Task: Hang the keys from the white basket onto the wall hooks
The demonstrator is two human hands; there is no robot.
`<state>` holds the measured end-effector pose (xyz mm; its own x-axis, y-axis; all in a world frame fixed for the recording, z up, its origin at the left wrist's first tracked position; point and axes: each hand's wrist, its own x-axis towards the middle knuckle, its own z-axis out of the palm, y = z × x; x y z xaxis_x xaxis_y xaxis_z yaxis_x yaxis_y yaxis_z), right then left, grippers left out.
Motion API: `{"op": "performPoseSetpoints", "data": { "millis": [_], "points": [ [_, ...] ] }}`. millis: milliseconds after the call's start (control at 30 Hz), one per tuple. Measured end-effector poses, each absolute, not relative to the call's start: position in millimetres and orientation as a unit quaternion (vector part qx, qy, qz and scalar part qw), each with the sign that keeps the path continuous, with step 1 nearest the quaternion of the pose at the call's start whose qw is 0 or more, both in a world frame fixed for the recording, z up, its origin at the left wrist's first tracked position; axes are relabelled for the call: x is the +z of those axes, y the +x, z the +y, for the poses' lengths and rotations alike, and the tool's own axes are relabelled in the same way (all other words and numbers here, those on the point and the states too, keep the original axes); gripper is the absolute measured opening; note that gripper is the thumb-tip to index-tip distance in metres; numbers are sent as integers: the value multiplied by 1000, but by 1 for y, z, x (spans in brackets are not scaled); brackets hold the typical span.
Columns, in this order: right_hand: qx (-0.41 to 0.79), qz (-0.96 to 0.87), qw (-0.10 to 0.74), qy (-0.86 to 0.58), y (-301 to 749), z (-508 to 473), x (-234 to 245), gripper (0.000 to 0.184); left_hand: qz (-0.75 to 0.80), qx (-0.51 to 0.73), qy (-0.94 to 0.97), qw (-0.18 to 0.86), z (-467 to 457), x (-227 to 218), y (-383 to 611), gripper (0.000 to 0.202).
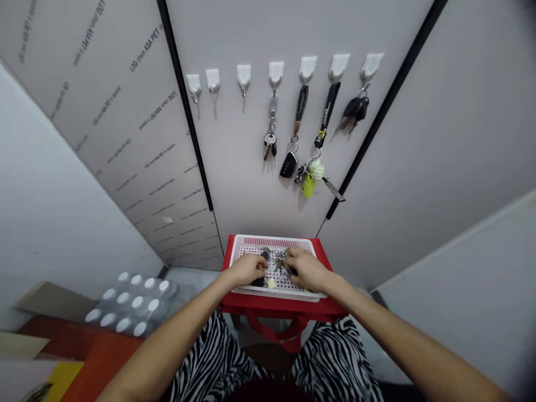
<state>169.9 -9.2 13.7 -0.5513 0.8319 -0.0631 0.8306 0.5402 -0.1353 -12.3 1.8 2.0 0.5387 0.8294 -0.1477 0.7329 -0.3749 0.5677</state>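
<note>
A white plastic basket (pixel 274 242) with a perforated bottom holds several keys and small items. Inside its left half my left hand (pixel 248 269) has its fingers curled together beside dark keys (pixel 258 282); what they grip is hidden. My right hand (pixel 307 269) reaches into the right half, fingers bent down over dark and greenish pieces that I cannot make out. Between both hands lies a bunch of metal keys (pixel 280 261). A small pale yellow piece (pixel 272 283) rests near the front wall.
The basket stands on a red surface (pixel 268 303) with hanging straps. Ahead, white hooks (pixel 244 75) line a panel; several hold keys, including a car key (pixel 288 165) and a lime-green keychain (pixel 309 186). Three left hooks are bare. Capped bottles (pixel 137 302) stand lower left.
</note>
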Motion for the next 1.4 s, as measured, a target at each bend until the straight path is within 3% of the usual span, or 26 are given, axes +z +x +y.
{"op": "performPoseSetpoints", "data": {
  "millis": [333, 733, 1033, 1200, 1300, 1400],
  "points": [
    [76, -875, -62, -475, 161, -6, 15, 19, 480, 107, 823, 283, 1, -1, -7, 26],
    [52, -870, -64, -486, 157, -7, 17, 14, 494, 101, 825, 258, -3, 2, -6, 26],
    [67, -855, -9, -514, 160, -5, 18, 17, 488, 117, 832, 237, -4, 1, -6, 25],
    [58, -847, -41, -526, 153, -6, 18, 18, 481, 120, 840, 220, -4, 2, -3, 23],
    [81, -833, 9, -547, 153, -7, 18, 18, 484, 129, 837, 219, -5, 2, -4, 24],
    [154, -794, 110, -577, 156, -6, 19, 24, 496, 138, 823, 240, -5, 3, -3, 22]
  ]
}}
